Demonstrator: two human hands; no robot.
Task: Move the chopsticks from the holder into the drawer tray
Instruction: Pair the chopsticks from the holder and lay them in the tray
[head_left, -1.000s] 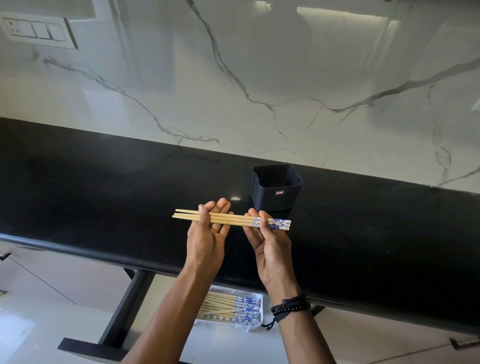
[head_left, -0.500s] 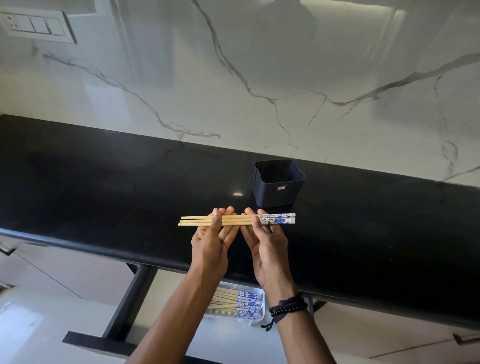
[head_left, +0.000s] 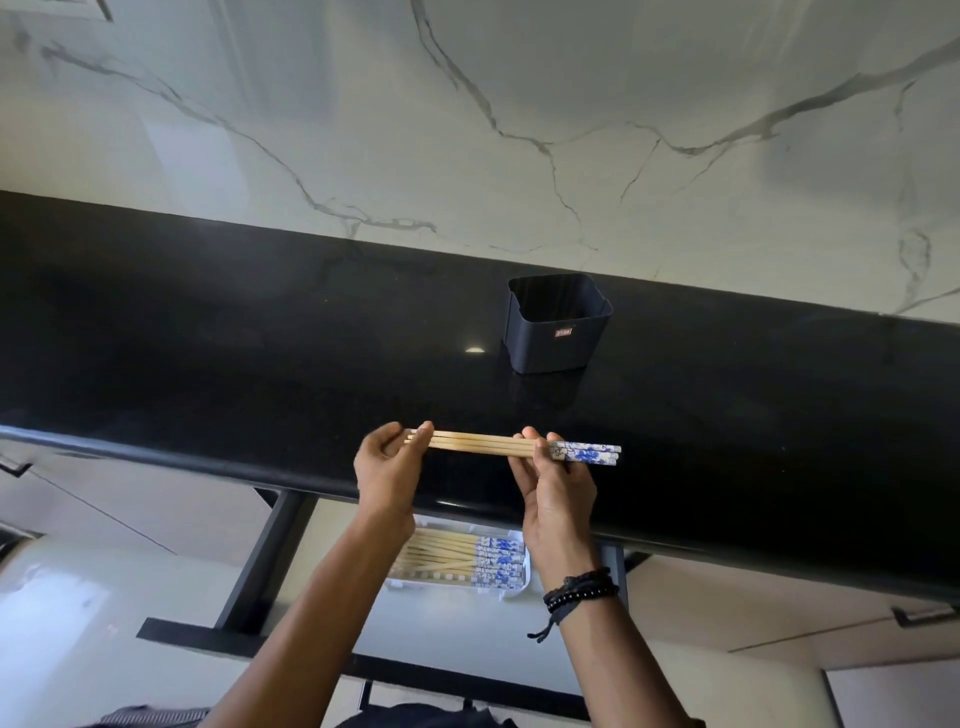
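Note:
A bundle of wooden chopsticks (head_left: 483, 445) with blue-and-white patterned ends lies level between my two hands, above the counter's front edge. My left hand (head_left: 390, 467) pinches the plain tips. My right hand (head_left: 556, 488) grips them near the patterned ends. The dark square holder (head_left: 557, 325) stands behind on the black counter (head_left: 208, 332) and looks empty. Below the counter edge, a white tray (head_left: 511, 584) in the open drawer holds several more chopsticks (head_left: 467, 558), partly hidden by my left forearm.
The open drawer has a black front rail (head_left: 176, 631) and side rail (head_left: 270, 556). A marble wall rises behind the counter. A cabinet handle (head_left: 924, 616) shows at the lower right. A black bracelet sits on my right wrist.
My hands have spread apart along the chopsticks, the left sliding to the tips. The bundle has come nearer the counter's front edge and stays level.

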